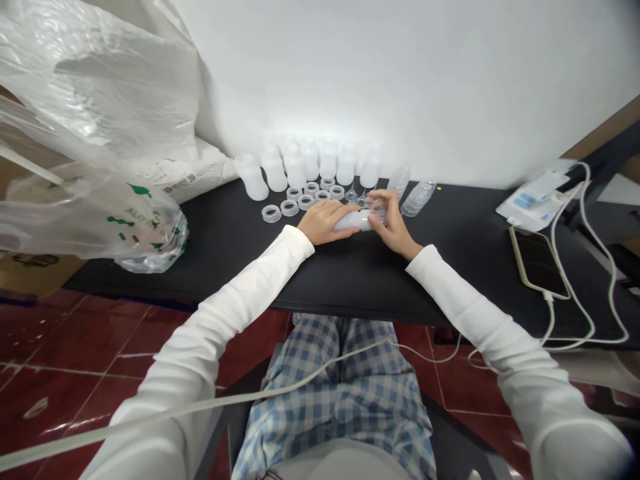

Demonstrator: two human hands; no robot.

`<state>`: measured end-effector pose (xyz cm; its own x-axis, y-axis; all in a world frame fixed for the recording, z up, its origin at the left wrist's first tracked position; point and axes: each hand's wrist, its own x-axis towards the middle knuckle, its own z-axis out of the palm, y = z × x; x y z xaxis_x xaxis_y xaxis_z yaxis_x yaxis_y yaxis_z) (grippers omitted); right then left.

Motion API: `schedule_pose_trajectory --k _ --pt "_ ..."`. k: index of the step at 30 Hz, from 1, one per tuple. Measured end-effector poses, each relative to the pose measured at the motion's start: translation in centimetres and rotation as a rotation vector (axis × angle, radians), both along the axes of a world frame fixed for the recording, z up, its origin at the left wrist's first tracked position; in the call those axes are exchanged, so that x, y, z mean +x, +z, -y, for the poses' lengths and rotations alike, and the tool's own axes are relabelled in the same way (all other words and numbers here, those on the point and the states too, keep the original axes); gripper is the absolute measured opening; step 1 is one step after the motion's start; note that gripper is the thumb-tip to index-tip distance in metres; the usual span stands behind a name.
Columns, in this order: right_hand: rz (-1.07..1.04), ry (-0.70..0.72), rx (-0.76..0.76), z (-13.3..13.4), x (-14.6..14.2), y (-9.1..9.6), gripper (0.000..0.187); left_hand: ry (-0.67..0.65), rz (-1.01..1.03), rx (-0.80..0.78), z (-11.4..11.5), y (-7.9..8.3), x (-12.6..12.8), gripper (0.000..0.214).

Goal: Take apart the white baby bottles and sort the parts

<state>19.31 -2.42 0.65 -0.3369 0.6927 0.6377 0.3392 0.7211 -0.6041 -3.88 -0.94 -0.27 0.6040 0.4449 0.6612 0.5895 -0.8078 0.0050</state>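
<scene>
My left hand (324,223) is wrapped around the body of a milky white baby bottle (356,220), held on its side just above the black table. At the bottle's right end, my right hand (395,228) has thumb and fingers closed around a clear cap (381,216). Beyond my left hand, several translucent collar rings (289,207) lie in rows. Clear bottle nipples (351,195) sit on the table, partly hidden behind my right fingers. Several milky bottles (327,161) stand upright along the wall. To the right are stacked clear caps (419,199).
A clear plastic bag (150,223) with green print hangs over the table's left end, beside a white sack (193,170). On the right lie a phone (540,261) with a cable (600,247) and a white-and-blue packet (533,200). Another white cable (240,398) crosses my lap.
</scene>
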Motion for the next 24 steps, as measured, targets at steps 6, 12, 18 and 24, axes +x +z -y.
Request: schedule_pose_trajectory --k 6,12,18,24 --pt "0.128 0.097 0.048 0.0 0.5 0.0 0.044 0.02 0.029 -0.06 0.0 0.0 -0.1 0.047" --pt "0.026 -0.059 -0.046 0.3 -0.4 0.2 0.048 0.057 0.085 -0.11 -0.2 0.2 -0.2 0.052" --pt "-0.062 -0.165 -0.371 0.6 -0.4 0.5 0.059 0.031 0.065 -0.141 0.2 0.3 0.3 0.049" --pt "-0.017 -0.103 -0.302 0.3 -0.1 0.0 0.069 0.029 0.105 -0.275 0.4 0.6 0.2 0.048"
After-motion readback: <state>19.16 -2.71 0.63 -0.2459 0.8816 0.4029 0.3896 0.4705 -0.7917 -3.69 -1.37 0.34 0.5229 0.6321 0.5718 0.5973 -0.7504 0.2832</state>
